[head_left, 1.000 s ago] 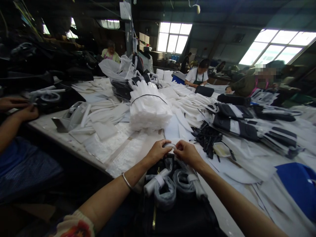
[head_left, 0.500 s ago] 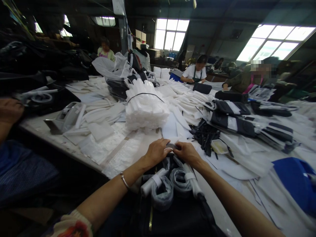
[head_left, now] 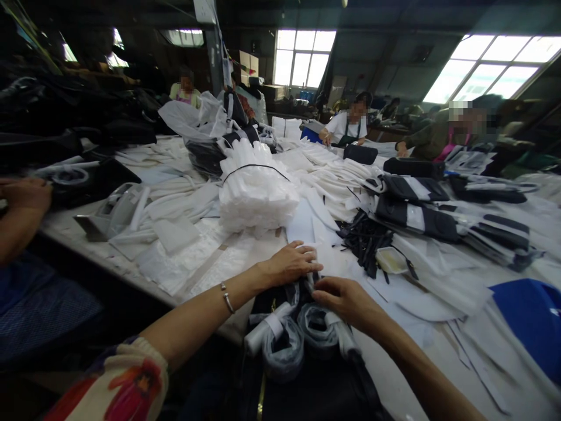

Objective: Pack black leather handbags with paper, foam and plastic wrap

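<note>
A black bag [head_left: 313, 389] with a gold-coloured zip lies in front of me at the table edge. On it sit two coiled straps wrapped in clear film, the left coil [head_left: 284, 354] and the right coil [head_left: 319, 332], with white-wrapped pieces beside them. Over the far end of the bag is my left hand [head_left: 294, 261], open, palm down and fingers spread. My right hand [head_left: 344, 297] is open too, its fingers loosely bent beside the wrapped strap ends above the right coil. What lies under both sets of fingertips is partly hidden.
A banded bundle of white foam sheets [head_left: 258, 196] stands ahead. Black strips [head_left: 364, 240] and a small clear tray [head_left: 391, 260] lie right, near stacked dark bags [head_left: 416, 217]. A blue piece [head_left: 528, 318] is far right. Another person's hand [head_left: 26, 196] is at left; several people work beyond.
Both hands were pinching a small greyish curved piece at the bag's far end. They have let go; the left fingers have spread, and the right hand has come lower and nearer.
</note>
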`<control>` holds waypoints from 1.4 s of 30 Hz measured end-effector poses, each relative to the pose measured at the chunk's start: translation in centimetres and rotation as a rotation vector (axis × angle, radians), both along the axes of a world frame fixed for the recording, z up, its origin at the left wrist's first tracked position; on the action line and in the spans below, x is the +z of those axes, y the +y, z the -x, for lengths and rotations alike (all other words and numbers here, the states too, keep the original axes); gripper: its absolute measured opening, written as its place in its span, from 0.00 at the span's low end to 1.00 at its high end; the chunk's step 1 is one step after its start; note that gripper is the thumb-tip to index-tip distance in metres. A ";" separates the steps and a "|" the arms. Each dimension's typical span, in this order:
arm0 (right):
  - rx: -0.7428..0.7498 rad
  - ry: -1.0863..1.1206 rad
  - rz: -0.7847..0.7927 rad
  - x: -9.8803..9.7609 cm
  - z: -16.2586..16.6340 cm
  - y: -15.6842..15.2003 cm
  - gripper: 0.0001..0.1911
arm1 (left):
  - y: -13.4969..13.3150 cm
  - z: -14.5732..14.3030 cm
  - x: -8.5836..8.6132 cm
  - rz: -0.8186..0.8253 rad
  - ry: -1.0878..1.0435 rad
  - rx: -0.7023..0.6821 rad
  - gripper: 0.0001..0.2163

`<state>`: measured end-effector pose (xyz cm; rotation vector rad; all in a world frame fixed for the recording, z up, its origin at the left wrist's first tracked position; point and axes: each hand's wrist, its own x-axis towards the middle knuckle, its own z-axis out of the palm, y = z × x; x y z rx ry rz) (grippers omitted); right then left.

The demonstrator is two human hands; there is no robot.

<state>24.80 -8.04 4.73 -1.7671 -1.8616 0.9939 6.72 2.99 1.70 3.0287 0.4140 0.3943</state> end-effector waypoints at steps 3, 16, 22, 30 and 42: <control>0.108 -0.002 -0.002 0.3 0.6 -1.6 0.10 | 1.1 -0.7 0.2 0.002 0.107 -0.080 0.09; -0.264 0.012 -0.091 -1.9 -0.9 1.0 0.16 | 0.6 -1.2 2.0 -0.140 0.250 -0.044 0.08; -0.203 -0.035 -0.048 -4.0 -0.2 2.8 0.10 | -0.2 -1.7 1.6 -0.201 0.262 -0.025 0.05; -0.312 -0.138 -0.112 -4.4 0.9 1.8 0.07 | 0.0 -1.8 -0.3 -0.239 0.257 -0.157 0.04; -0.268 -0.104 -0.078 -5.0 0.1 2.2 0.08 | 0.5 -1.8 0.6 -0.162 0.310 -0.134 0.05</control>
